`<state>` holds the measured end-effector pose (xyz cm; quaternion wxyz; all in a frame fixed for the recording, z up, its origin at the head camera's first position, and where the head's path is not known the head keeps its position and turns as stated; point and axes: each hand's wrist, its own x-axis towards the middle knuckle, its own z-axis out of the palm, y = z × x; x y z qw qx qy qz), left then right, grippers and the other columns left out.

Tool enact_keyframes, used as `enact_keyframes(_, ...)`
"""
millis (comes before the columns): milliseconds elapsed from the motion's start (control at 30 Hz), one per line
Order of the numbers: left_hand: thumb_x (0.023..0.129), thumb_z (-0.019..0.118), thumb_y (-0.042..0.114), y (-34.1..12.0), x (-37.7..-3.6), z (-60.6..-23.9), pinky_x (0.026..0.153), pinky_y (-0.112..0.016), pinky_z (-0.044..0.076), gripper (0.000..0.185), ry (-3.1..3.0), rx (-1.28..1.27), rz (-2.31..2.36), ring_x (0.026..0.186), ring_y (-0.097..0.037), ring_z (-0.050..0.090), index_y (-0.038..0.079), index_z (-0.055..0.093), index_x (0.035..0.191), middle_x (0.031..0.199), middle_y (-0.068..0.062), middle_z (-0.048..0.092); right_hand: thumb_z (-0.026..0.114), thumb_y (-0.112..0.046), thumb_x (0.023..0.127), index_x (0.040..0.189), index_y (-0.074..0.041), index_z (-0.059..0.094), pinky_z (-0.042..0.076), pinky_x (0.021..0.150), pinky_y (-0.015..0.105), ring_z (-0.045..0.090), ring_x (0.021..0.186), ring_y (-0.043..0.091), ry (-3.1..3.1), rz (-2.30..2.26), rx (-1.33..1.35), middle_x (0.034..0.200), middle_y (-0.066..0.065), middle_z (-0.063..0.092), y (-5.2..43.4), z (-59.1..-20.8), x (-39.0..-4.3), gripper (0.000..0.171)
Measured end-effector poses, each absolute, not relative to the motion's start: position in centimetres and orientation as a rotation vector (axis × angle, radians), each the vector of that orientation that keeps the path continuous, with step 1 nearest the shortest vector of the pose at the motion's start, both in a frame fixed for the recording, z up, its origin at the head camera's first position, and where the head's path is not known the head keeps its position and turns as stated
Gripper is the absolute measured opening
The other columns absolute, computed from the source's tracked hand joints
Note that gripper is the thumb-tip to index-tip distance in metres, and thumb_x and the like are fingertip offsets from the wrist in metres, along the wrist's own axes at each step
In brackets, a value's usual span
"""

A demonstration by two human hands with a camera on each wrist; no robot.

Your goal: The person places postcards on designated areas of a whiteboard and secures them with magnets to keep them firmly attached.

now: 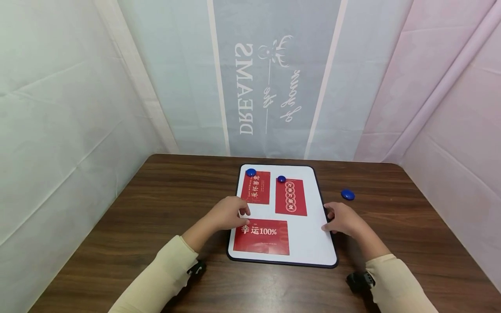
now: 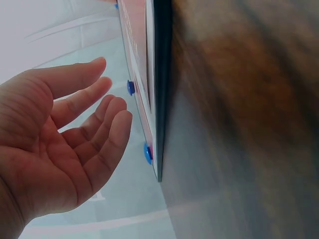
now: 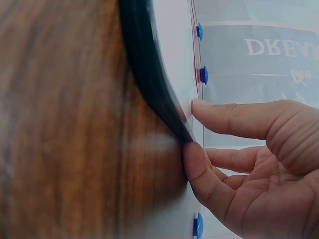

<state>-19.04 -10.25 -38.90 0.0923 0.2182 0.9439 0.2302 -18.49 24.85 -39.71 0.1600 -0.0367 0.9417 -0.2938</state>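
A whiteboard (image 1: 311,243) with a dark rim lies on the wooden table. It bears red cards printed with white characters: one at the back left (image 1: 263,187), one at the back right (image 1: 299,200) and one at the front left (image 1: 270,243). One round blue magnet (image 1: 251,172) sits on the back left card, another magnet (image 1: 281,178) on the back right card. My left hand (image 1: 231,213) hovers by the board's left edge, fingers loosely bent, holding nothing. My right hand (image 1: 344,218) pinches the right edge, thumb (image 3: 224,117) on top and forefinger (image 3: 199,169) at the rim.
A third blue magnet (image 1: 347,194) lies on the table (image 1: 188,187), right of the board and beyond my right hand. Behind the table hangs a printed curtain (image 1: 266,87). Pale fabric walls (image 1: 70,121) stand at both sides.
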Motion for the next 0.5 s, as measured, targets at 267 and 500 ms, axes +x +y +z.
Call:
enact_keyframes(267, 0.077, 0.084, 0.022, -11.6, -18.1, -38.7, 0.064, -0.027, 0.054, 0.024, 2.848, 0.544, 0.825, 0.075, -0.013, 0.057, 0.011, 0.071, 0.094, 0.088, -0.001, 0.061, 0.085, -0.012, 0.075, 0.135, 0.013, 0.043, 0.056, 0.075, 0.045, 0.062, 0.065, 0.018, 2.695, -0.825, -0.093, 0.101, 0.020, 0.061, 24.7, -39.7, -18.4, 0.078)
enact_keyframes(500, 0.076, 0.085, 0.019, -12.7, -17.7, -38.7, 0.064, -0.028, 0.054, 0.026, 2.866, 0.415, 0.927, 0.074, -0.015, 0.055, 0.010, 0.071, 0.095, 0.086, 0.000, 0.059, 0.084, -0.010, 0.075, 0.135, 0.014, 0.044, 0.056, 0.074, 0.043, 0.062, 0.066, 0.018, 2.696, -0.833, -0.108, 0.101, 0.019, 0.060, 24.9, -39.8, -18.4, 0.076)
